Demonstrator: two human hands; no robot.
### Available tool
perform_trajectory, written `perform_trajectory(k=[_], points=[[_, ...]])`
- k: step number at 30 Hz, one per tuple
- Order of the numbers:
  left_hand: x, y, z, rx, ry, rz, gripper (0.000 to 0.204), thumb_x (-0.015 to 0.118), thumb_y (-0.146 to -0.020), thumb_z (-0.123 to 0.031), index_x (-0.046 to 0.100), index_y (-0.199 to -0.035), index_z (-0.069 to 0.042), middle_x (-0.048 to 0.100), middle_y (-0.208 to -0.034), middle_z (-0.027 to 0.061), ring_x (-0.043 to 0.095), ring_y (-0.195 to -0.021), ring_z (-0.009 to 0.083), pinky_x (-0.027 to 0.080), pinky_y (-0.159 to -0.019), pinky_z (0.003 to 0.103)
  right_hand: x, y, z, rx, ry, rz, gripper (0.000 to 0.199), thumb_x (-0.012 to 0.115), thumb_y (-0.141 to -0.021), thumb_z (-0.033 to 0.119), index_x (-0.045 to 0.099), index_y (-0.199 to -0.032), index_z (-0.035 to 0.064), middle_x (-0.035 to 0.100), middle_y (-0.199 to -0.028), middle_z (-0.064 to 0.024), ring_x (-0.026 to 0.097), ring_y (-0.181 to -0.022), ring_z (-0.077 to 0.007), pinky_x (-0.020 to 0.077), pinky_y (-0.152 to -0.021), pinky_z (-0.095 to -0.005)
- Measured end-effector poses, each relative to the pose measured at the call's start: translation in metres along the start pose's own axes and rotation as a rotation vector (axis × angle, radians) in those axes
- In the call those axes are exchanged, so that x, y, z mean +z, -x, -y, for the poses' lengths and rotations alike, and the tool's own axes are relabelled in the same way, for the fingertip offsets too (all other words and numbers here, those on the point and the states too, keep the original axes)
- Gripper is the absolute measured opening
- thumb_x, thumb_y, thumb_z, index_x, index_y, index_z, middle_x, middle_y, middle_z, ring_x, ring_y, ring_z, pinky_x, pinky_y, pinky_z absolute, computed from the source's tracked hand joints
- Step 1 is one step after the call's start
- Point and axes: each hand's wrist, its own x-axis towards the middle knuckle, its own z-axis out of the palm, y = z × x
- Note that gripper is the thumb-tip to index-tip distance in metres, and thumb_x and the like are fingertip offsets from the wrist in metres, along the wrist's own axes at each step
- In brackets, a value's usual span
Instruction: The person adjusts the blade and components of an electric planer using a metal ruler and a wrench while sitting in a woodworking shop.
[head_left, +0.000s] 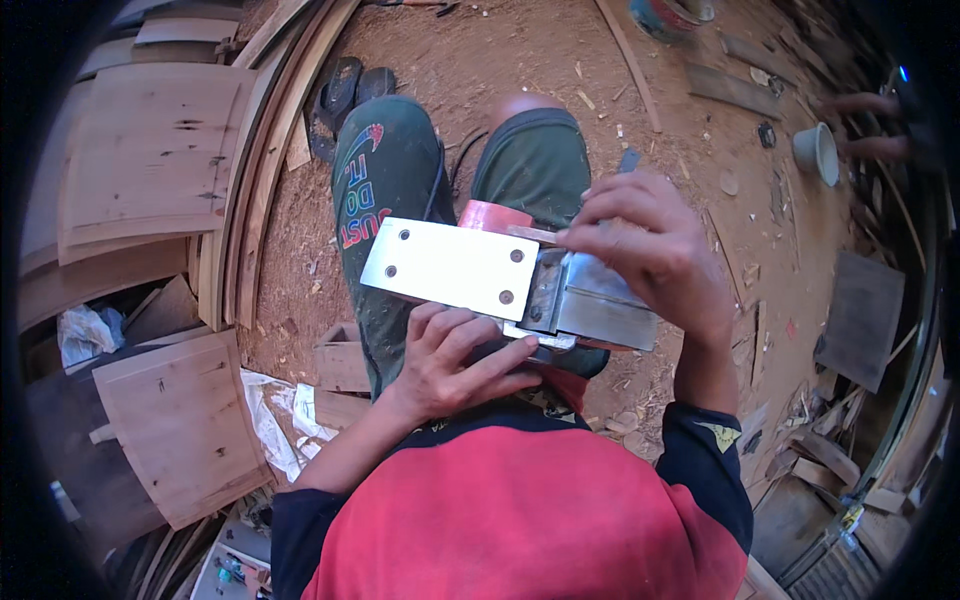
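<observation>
right hand (650, 245) had fingers pinched on a thin strip (532, 235), left hand (447, 362) just sat fingers apart against the planer (450, 270)

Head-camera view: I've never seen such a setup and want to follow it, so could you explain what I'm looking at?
There is no robot: these are a person's own bare hands, seen by a fisheye camera on the head, looking down, so edges bend. Over the green trousers is what looks like a handheld electric planer, its flat metal sole facing up. The left hand touches its near edge. The right hand, over its right end, seems to pinch a thin strip, material unclear. On the ground lie dark sandals; wooden panels are at left.
</observation>
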Motion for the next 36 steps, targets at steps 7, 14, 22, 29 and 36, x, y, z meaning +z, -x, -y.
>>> perform_trajectory(k=[7,14,22,29,36], points=[[0.009,0.000,0.005,0.048,0.020,-0.103,0.044,0.097,-0.070,-0.033,0.078,-0.109,-0.023,0.061,-0.099,-0.0065,0.058,-0.092,0.0168,0.044,-0.086,0.039,0.002,0.002,0.026,-0.164,0.103,0.289,0.035,0.077,-0.072,0.022,0.077,-0.107,0.0166,0.071,-0.108,-0.0002,0.069,-0.108,-0.0251,0.0566,-0.091,-0.0423],[0.012,0.000,0.005,0.054,0.035,-0.145,0.042,0.097,-0.069,-0.031,0.077,-0.104,-0.020,0.064,-0.097,-0.0057,0.060,-0.091,0.0177,0.045,-0.084,0.039,0.008,0.004,0.025,-0.227,0.159,0.375,0.038,0.078,-0.073,0.025,0.075,-0.109,0.0156,0.070,-0.110,-0.0014,0.068,-0.109,-0.0249,0.0564,-0.094,-0.0441],[0.017,0.003,0.004,0.036,0.033,-0.158,0.042,0.096,-0.071,-0.031,0.077,-0.106,-0.019,0.061,-0.095,-0.0057,0.060,-0.093,0.0169,0.045,-0.086,0.039,0.008,-0.004,0.031,-0.205,0.158,0.483,0.024,0.066,-0.086,0.020,0.074,-0.108,0.0124,0.070,-0.110,-0.0029,0.066,-0.115,-0.0229,0.0524,-0.102,-0.0401],[0.012,-0.001,-0.002,-0.017,-0.039,-0.095,0.047,0.092,-0.075,-0.037,0.077,-0.114,-0.016,0.055,-0.091,-0.0037,0.059,-0.090,0.0177,0.044,-0.087,0.041,0.006,-0.010,0.030,-0.224,0.148,0.542,0.024,0.066,-0.087,0.019,0.074,-0.108,0.0095,0.070,-0.110,-0.0038,0.066,-0.116,-0.0225,0.0527,-0.101,-0.0376],[0.010,-0.007,-0.006,-0.033,-0.049,-0.060,0.055,0.096,-0.067,-0.036,0.078,-0.114,-0.013,0.055,-0.091,-0.0018,0.056,-0.088,0.0210,0.043,-0.082,0.041,0.009,-0.008,0.020,-0.272,0.083,0.524,0.025,0.066,-0.087,0.017,0.074,-0.108,0.0075,0.071,-0.106,-0.0046,0.069,-0.111,-0.0232,0.0553,-0.098,-0.0371]])
